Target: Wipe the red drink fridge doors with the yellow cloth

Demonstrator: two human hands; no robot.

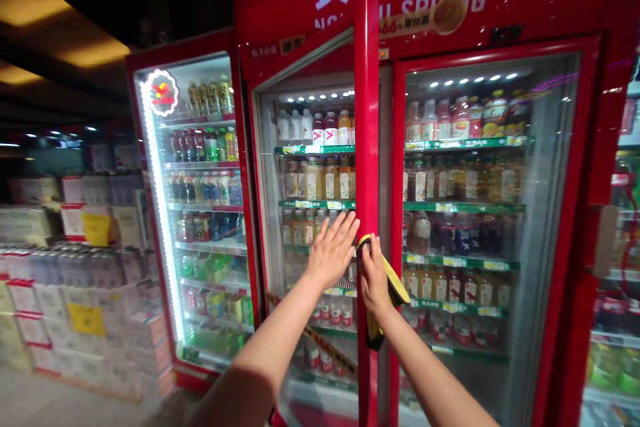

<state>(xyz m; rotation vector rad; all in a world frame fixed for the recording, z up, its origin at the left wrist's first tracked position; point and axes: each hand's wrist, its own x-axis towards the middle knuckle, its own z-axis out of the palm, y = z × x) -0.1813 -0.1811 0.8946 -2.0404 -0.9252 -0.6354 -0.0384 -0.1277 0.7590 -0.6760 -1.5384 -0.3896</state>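
Observation:
A red-framed glass fridge door (367, 147) stands swung open, its edge toward me. My left hand (331, 247) rests flat against the glass side of this door near its edge, fingers stretched out and close together. On the other side of the edge, my right hand (374, 277) holds a black-and-yellow cloth (395, 283) against the red frame. Part of the cloth hangs below the hand along the frame. The palm and some fingers of my right hand are hidden.
A red drinks fridge with a second glass door (583, 180) stands ahead, with bottles (463, 117) on its shelves. Another lit fridge (207, 213) is on the left. Stacked cartons (53, 293) stand at far left, and more shelved drinks (617, 367) at far right.

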